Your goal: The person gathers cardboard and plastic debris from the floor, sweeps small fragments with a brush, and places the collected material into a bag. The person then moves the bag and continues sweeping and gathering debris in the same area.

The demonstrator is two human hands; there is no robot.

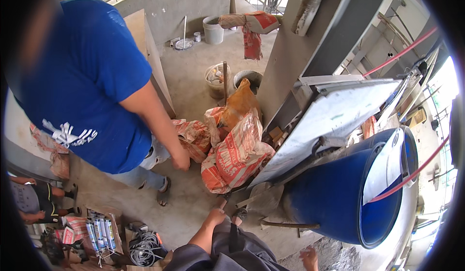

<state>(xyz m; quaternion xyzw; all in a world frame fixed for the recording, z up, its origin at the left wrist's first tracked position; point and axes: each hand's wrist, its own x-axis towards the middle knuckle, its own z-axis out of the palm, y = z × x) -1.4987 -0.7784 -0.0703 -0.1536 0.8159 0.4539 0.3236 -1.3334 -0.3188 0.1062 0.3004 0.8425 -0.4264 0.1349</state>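
Observation:
My left hand (217,215) is low in the middle of the view, in front of my dark clothing, with its fingers curled; whether something thin is in it cannot be told. My right hand (309,258) hangs at the bottom edge, right of my body, its fingers apart and nothing in them. Ahead of my feet lie red and white printed cement bags (232,158), crumpled and bulging. An orange-brown sack (239,105) leans behind them. To the right, a shovel blade (265,197) rests by the foot of a blue plastic drum (327,187).
A person in a blue shirt (91,85) stands close at the left; another person (32,198) is at the lower left. Buckets (213,31) stand farther back. A white board (327,122) leans beside the drum. Sealant tubes (101,233) and coiled cable (145,249) lie at the lower left.

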